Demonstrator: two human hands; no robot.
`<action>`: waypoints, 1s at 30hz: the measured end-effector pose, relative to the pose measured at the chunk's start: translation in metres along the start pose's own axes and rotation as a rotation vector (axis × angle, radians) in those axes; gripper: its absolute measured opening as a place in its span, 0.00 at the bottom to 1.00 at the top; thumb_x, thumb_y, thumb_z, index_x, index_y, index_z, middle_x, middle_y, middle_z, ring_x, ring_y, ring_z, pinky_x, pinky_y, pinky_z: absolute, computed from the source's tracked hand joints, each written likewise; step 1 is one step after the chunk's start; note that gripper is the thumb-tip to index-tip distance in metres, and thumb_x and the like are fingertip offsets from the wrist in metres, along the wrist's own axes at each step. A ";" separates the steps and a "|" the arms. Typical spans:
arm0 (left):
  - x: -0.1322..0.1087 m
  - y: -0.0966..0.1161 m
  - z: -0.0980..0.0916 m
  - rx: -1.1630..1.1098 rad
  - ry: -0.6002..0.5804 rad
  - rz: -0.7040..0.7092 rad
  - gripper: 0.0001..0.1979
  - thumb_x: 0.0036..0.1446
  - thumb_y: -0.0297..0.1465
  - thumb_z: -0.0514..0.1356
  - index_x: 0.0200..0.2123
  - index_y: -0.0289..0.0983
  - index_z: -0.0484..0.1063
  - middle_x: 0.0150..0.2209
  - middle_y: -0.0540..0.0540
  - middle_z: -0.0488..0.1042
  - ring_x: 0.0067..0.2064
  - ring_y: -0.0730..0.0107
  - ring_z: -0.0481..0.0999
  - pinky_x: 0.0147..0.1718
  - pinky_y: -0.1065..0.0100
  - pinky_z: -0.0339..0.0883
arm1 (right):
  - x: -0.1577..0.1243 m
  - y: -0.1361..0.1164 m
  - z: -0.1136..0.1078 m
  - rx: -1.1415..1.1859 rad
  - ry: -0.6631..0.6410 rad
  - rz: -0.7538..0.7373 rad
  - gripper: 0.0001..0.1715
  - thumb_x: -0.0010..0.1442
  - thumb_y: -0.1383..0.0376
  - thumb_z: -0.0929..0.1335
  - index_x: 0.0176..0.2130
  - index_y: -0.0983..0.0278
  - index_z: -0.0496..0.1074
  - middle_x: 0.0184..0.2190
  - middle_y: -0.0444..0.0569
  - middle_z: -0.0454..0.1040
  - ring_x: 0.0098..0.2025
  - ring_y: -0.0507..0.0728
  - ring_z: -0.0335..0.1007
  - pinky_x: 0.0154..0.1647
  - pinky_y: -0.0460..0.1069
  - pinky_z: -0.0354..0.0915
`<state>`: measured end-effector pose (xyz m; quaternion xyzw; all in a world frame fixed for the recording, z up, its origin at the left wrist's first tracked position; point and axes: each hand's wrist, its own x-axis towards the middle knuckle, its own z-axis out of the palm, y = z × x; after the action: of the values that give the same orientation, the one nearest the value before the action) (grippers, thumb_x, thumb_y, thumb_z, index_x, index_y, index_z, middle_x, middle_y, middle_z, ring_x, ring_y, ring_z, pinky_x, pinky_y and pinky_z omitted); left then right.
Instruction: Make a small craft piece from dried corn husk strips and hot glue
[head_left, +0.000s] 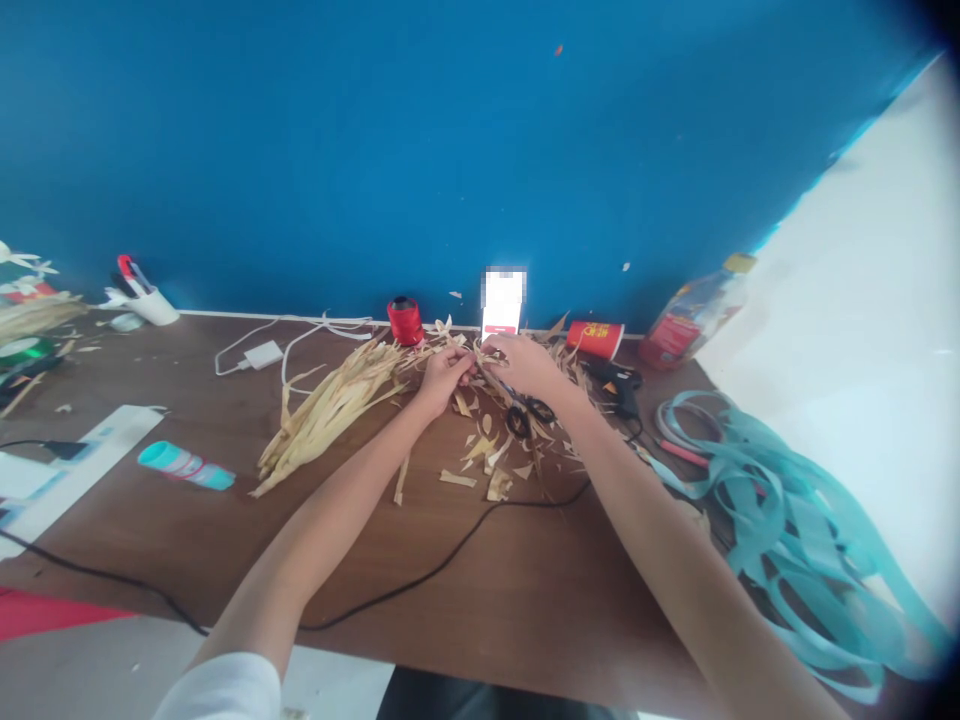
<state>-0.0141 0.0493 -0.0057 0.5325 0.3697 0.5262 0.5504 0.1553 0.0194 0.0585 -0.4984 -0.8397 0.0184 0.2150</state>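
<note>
My left hand [448, 374] is closed in a pinch, its fingertips on a small strip of dried corn husk [480, 356]. My right hand [527, 366] meets it from the other side, fingers bent and closed on the same small piece; its fingertips are partly hidden. Black-handled scissors [517, 420] lie just below my right hand, their blades among the scraps. Cut husk scraps [487, 450] are scattered under and around both hands. Left of my left hand lies a bundle of dried corn husks [330, 415].
A lit phone [501, 305] leans against the blue wall, with a red spool [405, 322] to its left. On the right are a tipped red paper cup [596, 338], a glue gun [621, 385], a bottle [686, 320] and tangled teal ribbon [787, 530]. A black cable [450, 560] crosses the table.
</note>
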 end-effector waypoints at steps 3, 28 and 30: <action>0.000 -0.001 0.000 -0.010 -0.019 0.003 0.13 0.48 0.37 0.66 0.30 0.33 0.70 0.21 0.51 0.71 0.19 0.81 0.63 0.19 0.76 0.53 | 0.001 -0.003 0.001 -0.093 0.005 -0.061 0.13 0.60 0.65 0.65 0.45 0.61 0.73 0.42 0.51 0.75 0.48 0.61 0.66 0.48 0.53 0.58; -0.002 0.006 0.000 -0.028 0.048 -0.074 0.10 0.47 0.33 0.65 0.29 0.32 0.71 0.21 0.51 0.69 0.20 0.82 0.61 0.19 0.76 0.51 | -0.002 -0.001 0.006 -0.279 0.020 -0.102 0.09 0.61 0.64 0.64 0.41 0.63 0.71 0.40 0.52 0.76 0.45 0.60 0.68 0.44 0.52 0.57; -0.003 0.007 0.001 -0.039 0.041 -0.079 0.10 0.47 0.33 0.65 0.28 0.32 0.70 0.21 0.51 0.69 0.20 0.82 0.62 0.19 0.76 0.51 | -0.002 -0.001 0.007 -0.284 0.021 -0.084 0.10 0.61 0.66 0.63 0.41 0.63 0.72 0.39 0.52 0.76 0.43 0.60 0.68 0.44 0.51 0.57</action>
<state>-0.0152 0.0456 0.0008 0.4956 0.3915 0.5219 0.5733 0.1523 0.0183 0.0518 -0.4882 -0.8518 -0.1146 0.1516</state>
